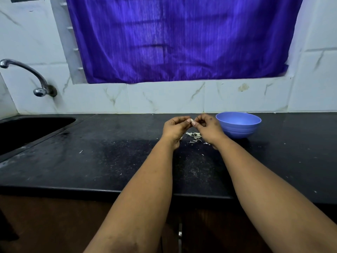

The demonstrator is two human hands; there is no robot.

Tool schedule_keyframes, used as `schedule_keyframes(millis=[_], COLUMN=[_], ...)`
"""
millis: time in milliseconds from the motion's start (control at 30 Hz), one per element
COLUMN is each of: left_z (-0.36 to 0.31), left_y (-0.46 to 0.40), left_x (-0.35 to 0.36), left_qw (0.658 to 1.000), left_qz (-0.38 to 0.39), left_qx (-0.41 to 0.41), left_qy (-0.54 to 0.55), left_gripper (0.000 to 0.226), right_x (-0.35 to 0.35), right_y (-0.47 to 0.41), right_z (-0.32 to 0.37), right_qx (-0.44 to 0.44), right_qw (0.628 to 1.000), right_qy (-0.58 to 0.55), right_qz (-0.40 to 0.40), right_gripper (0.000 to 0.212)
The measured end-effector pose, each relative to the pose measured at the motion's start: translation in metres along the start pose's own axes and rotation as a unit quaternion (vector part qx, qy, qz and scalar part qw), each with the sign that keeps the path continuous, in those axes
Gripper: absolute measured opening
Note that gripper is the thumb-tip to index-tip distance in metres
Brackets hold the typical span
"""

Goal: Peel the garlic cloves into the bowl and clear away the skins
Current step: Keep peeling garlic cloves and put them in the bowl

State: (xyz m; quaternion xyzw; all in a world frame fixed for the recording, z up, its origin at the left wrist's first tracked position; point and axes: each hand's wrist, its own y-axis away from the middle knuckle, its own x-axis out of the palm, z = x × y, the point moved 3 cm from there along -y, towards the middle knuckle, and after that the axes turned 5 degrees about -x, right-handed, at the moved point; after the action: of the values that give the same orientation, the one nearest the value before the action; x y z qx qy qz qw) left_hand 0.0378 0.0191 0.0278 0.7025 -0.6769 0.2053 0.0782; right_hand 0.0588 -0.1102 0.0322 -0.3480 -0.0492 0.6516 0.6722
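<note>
Black stone bench (113, 161) under a purple curtain (182, 39): a left hand (176, 127) and right hand (207, 127) together pinch one small pale garlic clove (192, 121) above a single heap of papery white skins (195, 136), likely so peelings drop there; one blue plastic bowl (238, 127) waits just beside the right hand.

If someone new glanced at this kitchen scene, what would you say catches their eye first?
Probably the big purple curtain filling the window above the counter. Next, the left hand and right hand pinching a garlic clove between them over a small pile of skins, with a blue bowl just to their right.
</note>
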Motion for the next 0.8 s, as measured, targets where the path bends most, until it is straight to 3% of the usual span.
schedule_keyframes(millis=[200,333,567,800], left_z=[-0.001,-0.001,-0.002,-0.001], left_y=[0.001,0.0,0.002,0.0], left_x=[0.0,-0.001,0.0,-0.001], left_qw=[1.0,0.999,0.993,0.998], left_qz=[-0.007,-0.013,-0.026,-0.016], left_qx=[0.006,0.02,0.049,0.02], left_qy=[-0.004,-0.031,-0.106,-0.059], left_gripper=[0.015,0.012,0.013,0.01], right_x=[-0.004,-0.008,-0.009,-0.008], right_y=[0.002,0.002,0.004,0.005], right_z=[0.007,0.007,0.01,0.011], right_qx=[-0.002,-0.006,-0.026,-0.024], right_qw=[0.997,0.997,0.998,0.997], right_qy=[-0.062,-0.025,0.005,-0.033], right_qz=[-0.034,-0.067,-0.055,-0.066], right_gripper=[0.019,0.026,0.031,0.035])
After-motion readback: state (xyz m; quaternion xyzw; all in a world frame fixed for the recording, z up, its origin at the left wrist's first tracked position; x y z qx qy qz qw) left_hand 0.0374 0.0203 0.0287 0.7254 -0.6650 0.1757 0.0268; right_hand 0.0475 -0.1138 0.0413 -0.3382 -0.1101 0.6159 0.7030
